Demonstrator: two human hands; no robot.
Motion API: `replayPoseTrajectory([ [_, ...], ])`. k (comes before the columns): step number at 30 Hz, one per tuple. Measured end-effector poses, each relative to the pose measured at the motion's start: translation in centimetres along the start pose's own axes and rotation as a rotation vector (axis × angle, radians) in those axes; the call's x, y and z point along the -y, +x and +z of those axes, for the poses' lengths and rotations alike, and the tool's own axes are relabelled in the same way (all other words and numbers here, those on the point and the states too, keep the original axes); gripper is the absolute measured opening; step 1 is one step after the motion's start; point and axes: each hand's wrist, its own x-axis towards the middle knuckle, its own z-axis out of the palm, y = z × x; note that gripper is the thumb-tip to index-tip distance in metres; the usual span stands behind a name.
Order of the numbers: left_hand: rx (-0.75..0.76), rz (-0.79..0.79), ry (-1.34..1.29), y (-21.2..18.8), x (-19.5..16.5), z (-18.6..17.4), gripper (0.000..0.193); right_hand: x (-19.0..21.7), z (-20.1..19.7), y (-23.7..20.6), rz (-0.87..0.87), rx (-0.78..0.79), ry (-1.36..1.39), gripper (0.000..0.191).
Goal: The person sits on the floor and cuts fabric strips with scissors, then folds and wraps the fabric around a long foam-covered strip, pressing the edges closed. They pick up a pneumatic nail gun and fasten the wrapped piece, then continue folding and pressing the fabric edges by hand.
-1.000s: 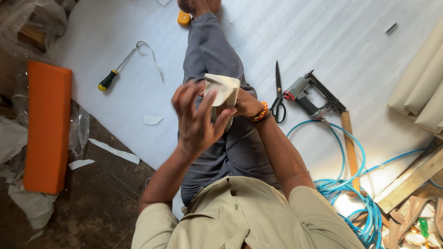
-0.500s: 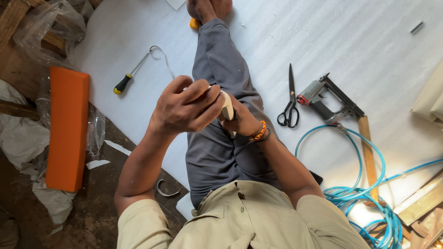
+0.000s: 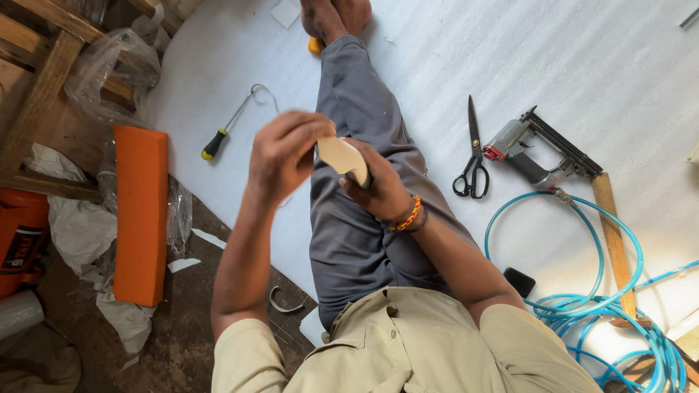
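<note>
Both hands work a small pale curved piece (image 3: 344, 159) over the lap, the left hand (image 3: 285, 154) curled over its upper edge and the right hand (image 3: 378, 191) gripping its lower end, while the scissors (image 3: 472, 156) and staple gun (image 3: 535, 149) lie untouched beyond the right hand.

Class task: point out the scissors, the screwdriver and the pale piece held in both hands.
scissors (image 3: 472, 156): head view, on the blades near the pivot.
screwdriver (image 3: 213, 145): head view, on the handle.
pale piece (image 3: 341, 156): head view, on its flat face.

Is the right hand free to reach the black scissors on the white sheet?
Probably not yet: the right hand is holding the beige piece. The scissors lie unobstructed beside the leg.
</note>
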Motion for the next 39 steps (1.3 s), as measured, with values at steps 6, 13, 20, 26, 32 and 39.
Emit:
replayPoseTrajectory([
  [6, 0.088, 0.126, 0.015, 1.3, 0.6, -1.6, 0.030, 1.9, 0.5, 0.5, -0.069, -0.135, -0.110, 0.066],
  [13, -0.089, -0.061, -0.022, -1.7, 0.0, -0.8, 0.024, 2.0, 1.5, 1.5, -0.277, -0.420, -0.170, 0.046],
  [20, -0.170, -0.547, -0.536, -5.9, -4.1, 2.0, 0.012, 2.1, 2.3, 1.6, -0.285, -0.478, -0.092, 0.041],
  [26, -0.087, -0.439, -0.380, -3.2, -2.7, 2.3, 0.009, 2.7, 2.2, 1.2, -0.244, -0.461, -0.055, 0.040],
  [32, -0.076, -0.400, -0.465, -0.6, -2.5, -0.4, 0.004, 3.2, 2.4, 1.8, -0.198, -0.556, -0.040, 0.035],
  [39, 0.095, -0.256, -0.004, 0.6, -5.5, -1.2, 0.050, 4.0, 2.5, 1.8, -0.187, -0.568, -0.089, 0.034],
])
